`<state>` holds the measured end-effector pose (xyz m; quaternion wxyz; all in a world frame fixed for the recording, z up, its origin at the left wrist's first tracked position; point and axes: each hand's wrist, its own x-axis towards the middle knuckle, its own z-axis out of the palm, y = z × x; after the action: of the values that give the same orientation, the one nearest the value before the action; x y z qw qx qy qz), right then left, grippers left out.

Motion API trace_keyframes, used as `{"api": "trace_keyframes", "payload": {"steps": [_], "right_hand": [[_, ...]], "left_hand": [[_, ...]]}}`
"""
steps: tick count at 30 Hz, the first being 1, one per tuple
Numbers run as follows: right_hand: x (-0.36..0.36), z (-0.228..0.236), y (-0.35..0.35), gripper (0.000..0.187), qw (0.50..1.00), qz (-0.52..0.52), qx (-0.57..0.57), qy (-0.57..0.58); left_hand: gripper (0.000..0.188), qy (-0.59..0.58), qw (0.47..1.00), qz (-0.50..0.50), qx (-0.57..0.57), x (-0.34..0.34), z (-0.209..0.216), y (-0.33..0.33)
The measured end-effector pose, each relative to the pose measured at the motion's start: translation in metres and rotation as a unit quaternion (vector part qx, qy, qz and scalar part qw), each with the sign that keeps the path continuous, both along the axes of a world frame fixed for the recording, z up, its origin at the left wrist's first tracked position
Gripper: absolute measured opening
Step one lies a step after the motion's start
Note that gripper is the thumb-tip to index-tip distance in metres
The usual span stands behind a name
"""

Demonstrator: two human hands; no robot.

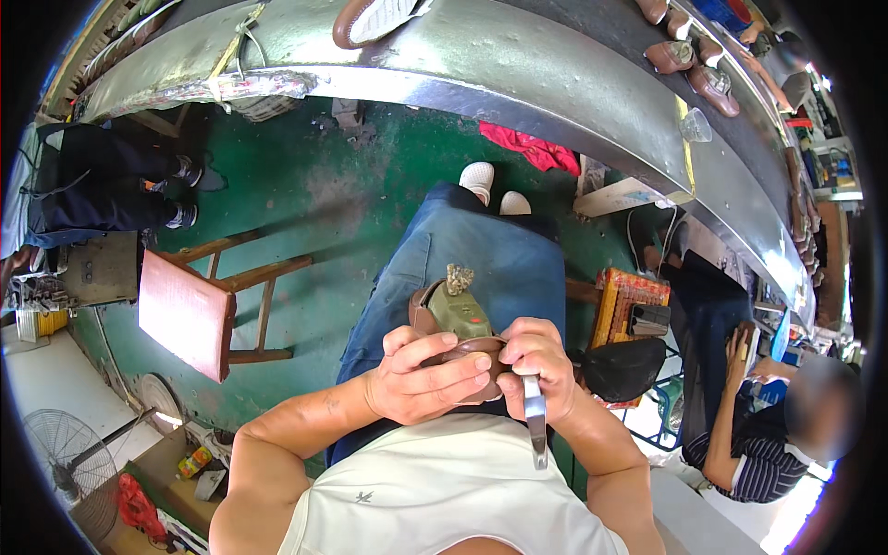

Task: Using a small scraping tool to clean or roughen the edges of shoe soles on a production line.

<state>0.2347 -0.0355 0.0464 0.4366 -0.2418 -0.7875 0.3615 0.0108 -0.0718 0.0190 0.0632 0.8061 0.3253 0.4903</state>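
A brown shoe upper (469, 350) sits over a green shoe last (461, 314) above my lap. My left hand (424, 375) is closed around its near side, fingers pressed on the brown leather. At the shoe's right edge, my right hand (538, 365) is closed with thumb and fingers by the leather rim. From that hand a shiny metal tool (535, 421) points down toward my shirt; its working end is hidden by the fingers, so I cannot tell its exact kind. A rough, crumbly lump (459, 278) shows at the far end of the last.
A long metal-edged bench (592, 120) curves across the far side, bearing a brown shoe (370, 22) and more shoes (712, 91) at right. A pink-topped stool (188, 310) and a fan (69, 467) stand left. One person (102, 180) stands left; another (768, 444) sits right.
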Motion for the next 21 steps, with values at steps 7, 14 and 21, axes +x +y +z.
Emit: {"api": "trace_keyframes", "payload": {"steps": [7, 14, 21], "right_hand": [[-0.001, -0.004, 0.010, 0.046, 0.966, -0.102, -0.234, 0.029], [0.014, -0.033, 0.054, 0.062, 0.896, -0.145, -0.402, 0.117], [0.039, -0.066, 0.020, 0.046, 0.859, -0.168, -0.481, 0.057]], "left_hand": [[0.105, -0.081, 0.982, 0.014, -0.170, -0.004, -0.045, 0.016], [0.086, -0.173, 0.884, -0.050, -0.432, 0.007, -0.054, 0.040], [0.043, -0.208, 0.749, 0.012, -0.629, 0.046, -0.093, 0.053]]}}
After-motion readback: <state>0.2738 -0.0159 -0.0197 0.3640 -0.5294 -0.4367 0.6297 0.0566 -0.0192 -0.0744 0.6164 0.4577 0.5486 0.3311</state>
